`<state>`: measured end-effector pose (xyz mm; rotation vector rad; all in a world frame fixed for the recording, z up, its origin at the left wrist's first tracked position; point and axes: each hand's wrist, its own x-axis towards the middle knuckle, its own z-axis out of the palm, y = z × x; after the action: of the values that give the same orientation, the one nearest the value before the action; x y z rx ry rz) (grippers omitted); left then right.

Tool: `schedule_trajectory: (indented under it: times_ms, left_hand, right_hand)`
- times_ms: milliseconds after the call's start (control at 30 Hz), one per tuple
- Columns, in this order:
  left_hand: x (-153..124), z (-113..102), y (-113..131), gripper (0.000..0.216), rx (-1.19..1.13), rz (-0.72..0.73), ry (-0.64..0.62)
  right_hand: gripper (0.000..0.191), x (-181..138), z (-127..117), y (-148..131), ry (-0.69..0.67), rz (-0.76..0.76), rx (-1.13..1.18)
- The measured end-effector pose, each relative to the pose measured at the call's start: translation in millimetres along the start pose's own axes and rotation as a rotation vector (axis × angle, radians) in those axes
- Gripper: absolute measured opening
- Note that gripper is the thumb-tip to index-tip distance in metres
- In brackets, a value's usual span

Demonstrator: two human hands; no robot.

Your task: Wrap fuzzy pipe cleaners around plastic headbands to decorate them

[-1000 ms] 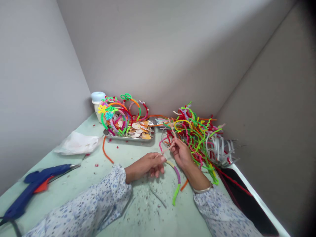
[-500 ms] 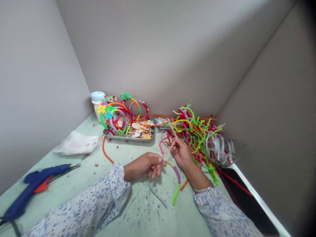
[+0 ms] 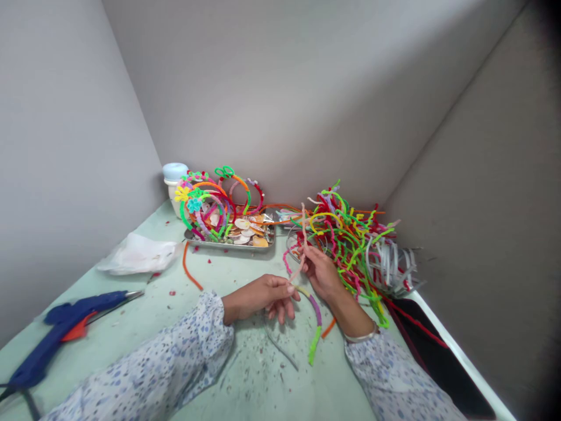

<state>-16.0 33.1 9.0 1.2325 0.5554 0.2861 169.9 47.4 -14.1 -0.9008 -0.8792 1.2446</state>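
Note:
Between thumb and index finger, my left hand (image 3: 267, 295) pinches a thin headband (image 3: 315, 310) at its top, the other fingers loosely curled. Yellow, purple and green fuzzy wrapping covers the band's right side, while its left end hangs bare and grey below my hand. My right hand (image 3: 322, 272) is closed on a pale pink pipe cleaner (image 3: 304, 225). One length of it stands up above the fingers, and the other runs down to my left fingertips at the band. How it joins the band is hidden by the fingertips.
Behind my right hand lies a tangled pile of coloured pipe cleaners (image 3: 350, 234) beside grey headbands (image 3: 390, 263). A metal tray (image 3: 232, 245) holds shells and finished headbands (image 3: 205, 204). At left are a blue glue gun (image 3: 65, 333), a plastic bag (image 3: 140, 254) and a lidded jar (image 3: 174, 181).
The pink pipe cleaner's free length has swung from leaning left to nearly upright. My left hand has shifted slightly to the right, its lower fingers a little more extended.

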Motion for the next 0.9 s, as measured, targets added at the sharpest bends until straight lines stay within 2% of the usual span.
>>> schedule_trajectory:
  times_ms: [300, 433, 700, 900]
  left_hand:
    - [0.1, -0.2, 1.9, 0.037, -0.099, -0.01, -0.003]
    - [2.0, -2.0, -2.8, 0.032, -0.075, 0.001, 0.024]
    - [3.2, -4.3, -4.6, 0.034, -0.082, -0.014, 0.024]
    - [0.9, -1.1, 1.3, 0.028, -0.051, -0.028, -0.016]
  right_hand:
    - [0.025, -5.8, 5.3, -1.6, -0.118, 0.052, -0.025]
    - [0.025, -5.7, 6.4, -2.9, -0.091, 0.043, -0.022]
    - [0.015, -3.7, 2.7, -7.0, -0.055, 0.028, 0.145]
    - [0.016, -2.2, 5.2, -4.2, -0.002, -0.018, 0.155]
